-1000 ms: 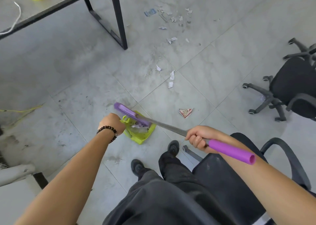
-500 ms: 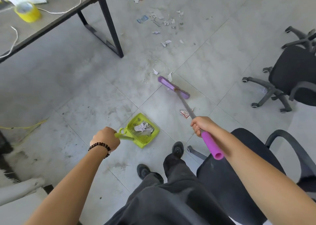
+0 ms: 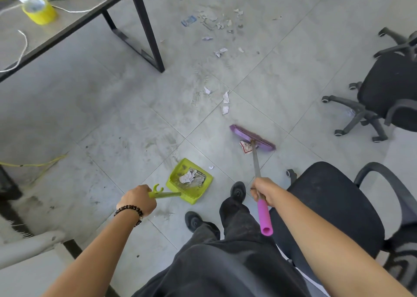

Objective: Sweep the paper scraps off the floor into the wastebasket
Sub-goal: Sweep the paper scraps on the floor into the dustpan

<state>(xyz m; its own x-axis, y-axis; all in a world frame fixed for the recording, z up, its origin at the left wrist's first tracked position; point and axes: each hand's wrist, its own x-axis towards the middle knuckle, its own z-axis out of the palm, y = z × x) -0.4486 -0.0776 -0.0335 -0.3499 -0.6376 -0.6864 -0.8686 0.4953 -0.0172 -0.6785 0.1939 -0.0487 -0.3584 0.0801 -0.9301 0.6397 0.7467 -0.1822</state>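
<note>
Now mind the angle: scrap under the broom, pan off to the side

Your right hand (image 3: 262,189) is clamped round the shaft of the broom (image 3: 252,136) above the pink grip, the purple head set down just beyond a red-and-white scrap (image 3: 246,147). Your left hand (image 3: 137,200) is wrapped round the handle of the green dustpan (image 3: 173,179), which sits low by the floor holding crumpled paper (image 3: 187,177). The pan lies left of that scrap, so a pull straight along the shaft likely sends it toward your shoe (image 3: 238,190), past the lip. A tiny scrap (image 3: 211,167) beside the lip may slip under it. Tilt the pan and its load could spill; no wastebasket is in view
</note>
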